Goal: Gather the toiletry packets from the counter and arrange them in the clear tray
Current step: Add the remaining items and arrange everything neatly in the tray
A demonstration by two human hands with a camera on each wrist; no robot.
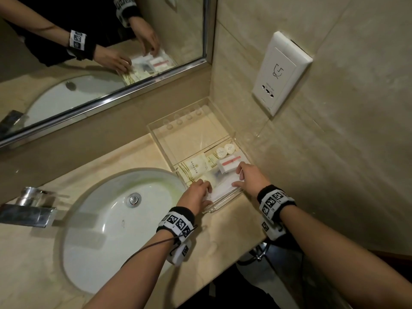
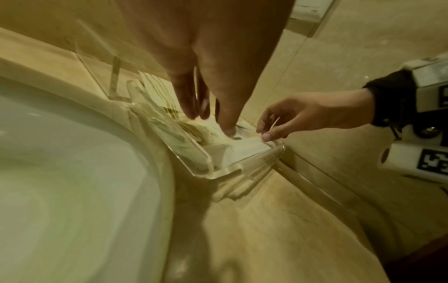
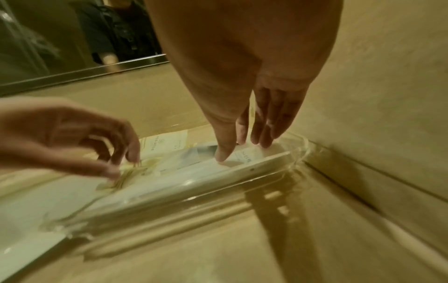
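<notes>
Pressing packets (image 1: 219,184) in tray (image 1: 156,130), both hands

A hotel-style bathroom: a white oval sink (image 1: 107,221) with chrome tap (image 1: 26,208) set in a beige marble desk (image 1: 234,221), a framed mirror (image 1: 100,47), tiled walls, a shaver socket (image 1: 281,72), packaged toiletries (image 1: 194,167).

Both hands (image 1: 225,186) on packets (image 1: 219,182) (in clear tray (image 1: 160,137))

Beige tiled walls (image 1: 334,152), mirror (image 1: 100,41), white basin (image 1: 100,230).
</notes>
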